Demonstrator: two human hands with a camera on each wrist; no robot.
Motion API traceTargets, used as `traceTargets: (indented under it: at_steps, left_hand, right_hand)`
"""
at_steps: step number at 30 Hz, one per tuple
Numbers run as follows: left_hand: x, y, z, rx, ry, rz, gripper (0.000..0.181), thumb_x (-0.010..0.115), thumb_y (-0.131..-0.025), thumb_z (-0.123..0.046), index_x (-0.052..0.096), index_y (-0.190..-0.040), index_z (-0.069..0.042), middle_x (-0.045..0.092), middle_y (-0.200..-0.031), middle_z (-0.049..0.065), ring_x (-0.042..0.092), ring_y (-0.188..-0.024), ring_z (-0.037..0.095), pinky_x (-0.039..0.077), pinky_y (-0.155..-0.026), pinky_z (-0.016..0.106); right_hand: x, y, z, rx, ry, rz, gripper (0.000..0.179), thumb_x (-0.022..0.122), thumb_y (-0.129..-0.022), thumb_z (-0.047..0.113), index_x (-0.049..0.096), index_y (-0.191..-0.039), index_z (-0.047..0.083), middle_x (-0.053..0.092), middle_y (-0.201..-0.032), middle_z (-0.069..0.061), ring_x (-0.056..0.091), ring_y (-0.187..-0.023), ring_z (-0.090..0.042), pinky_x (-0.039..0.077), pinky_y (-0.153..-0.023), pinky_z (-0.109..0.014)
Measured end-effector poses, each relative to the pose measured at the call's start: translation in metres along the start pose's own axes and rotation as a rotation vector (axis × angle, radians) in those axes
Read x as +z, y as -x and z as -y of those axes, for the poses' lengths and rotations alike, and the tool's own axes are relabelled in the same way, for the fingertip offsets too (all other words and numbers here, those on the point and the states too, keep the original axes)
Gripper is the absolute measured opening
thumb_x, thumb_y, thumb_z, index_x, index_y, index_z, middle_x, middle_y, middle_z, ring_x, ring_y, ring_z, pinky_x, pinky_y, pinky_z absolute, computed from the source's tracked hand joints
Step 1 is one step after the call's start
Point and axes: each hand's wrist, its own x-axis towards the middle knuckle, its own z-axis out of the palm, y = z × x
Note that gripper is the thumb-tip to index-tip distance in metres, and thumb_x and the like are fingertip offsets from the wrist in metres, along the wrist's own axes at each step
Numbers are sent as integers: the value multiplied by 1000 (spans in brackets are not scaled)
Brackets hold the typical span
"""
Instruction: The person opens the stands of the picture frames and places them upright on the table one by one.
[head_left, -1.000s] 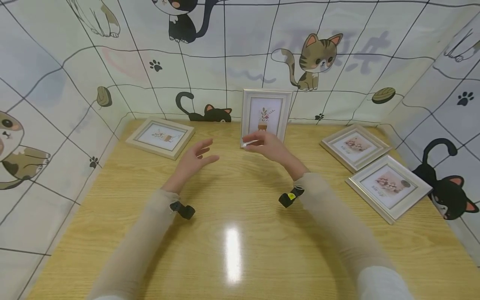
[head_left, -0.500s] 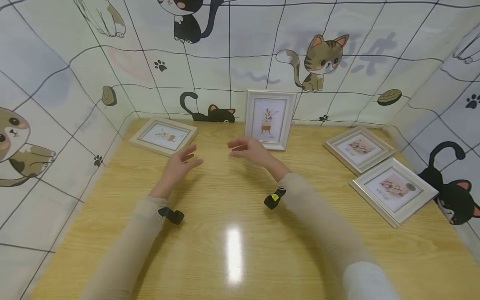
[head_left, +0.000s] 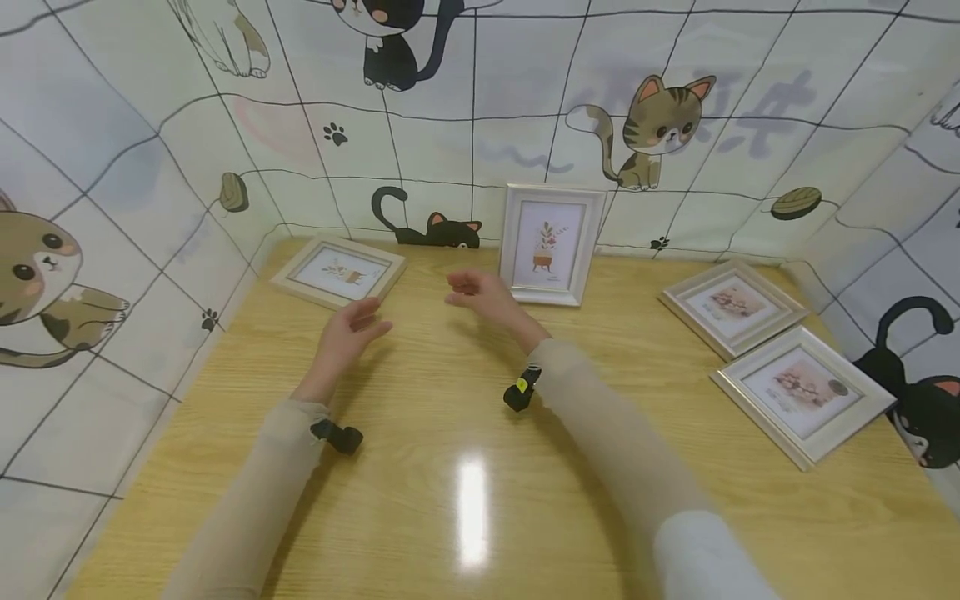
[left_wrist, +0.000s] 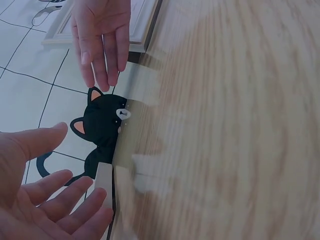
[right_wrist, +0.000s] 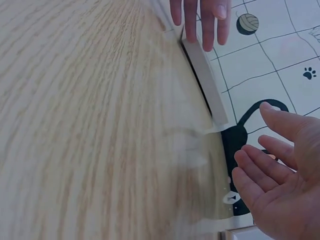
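Note:
My left hand [head_left: 345, 340] is held over the table with fingers spread and relaxed, holding nothing. Its fingertips come close to the near edge of a cream picture frame [head_left: 315, 293] that lies face up at the back left, showing a potted plant. To the right, my right hand [head_left: 487, 298] faces it, palm inward, fingers loosely bent and nothing in them. Just behind the right hand, a white picture frame [head_left: 547, 243] stands upright against the wall, also with a plant picture. The left wrist view shows the left hand's open palm [left_wrist: 30, 200] and the lying frame's edge beyond its fingers.
Two more picture frames lie face up at the right: a beige one [head_left: 731, 308] at the back and a silver-white one [head_left: 802, 396] closer, touching or overlapping at their corner. A cat-print cloth [head_left: 510, 133] covers the walls around the wooden table [head_left: 405, 500].
Both hands have moved left. My right hand has gone from in front of the upright frame to its left side, leaving its picture uncovered. The head view has shifted slightly; the frames stay put.

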Motion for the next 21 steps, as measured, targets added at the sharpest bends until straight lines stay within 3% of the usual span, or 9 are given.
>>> traceTargets:
  at_steps: [11,18,21]
  left_hand:
    - [-8,5,6,-35,9,-51,56,63,-98,-15,42,-147,3,48,-150,23,48,-138,40,41,-116,48]
    - [-11,4,13,-16,3,-96,50,64,-98,-14,48,-141,5,55,-141,26,55,-130,41,44,-114,47]
    - [-13,8,17,-45,-8,-99,47,64,-98,-16,51,-138,5,57,-139,25,56,-130,39,45,-113,47]
  right_hand:
    - [14,-21,-7,19,43,-7,56,63,-99,24,46,-147,1,49,-152,-13,49,-139,-29,41,-117,-40]
    - [22,-40,-7,1,84,5,57,59,-101,25,41,-150,2,46,-154,-16,47,-140,-32,40,-118,-41]
    - [32,-47,-8,-10,115,19,56,56,-102,22,39,-151,2,44,-155,-16,46,-141,-32,38,-120,-41]
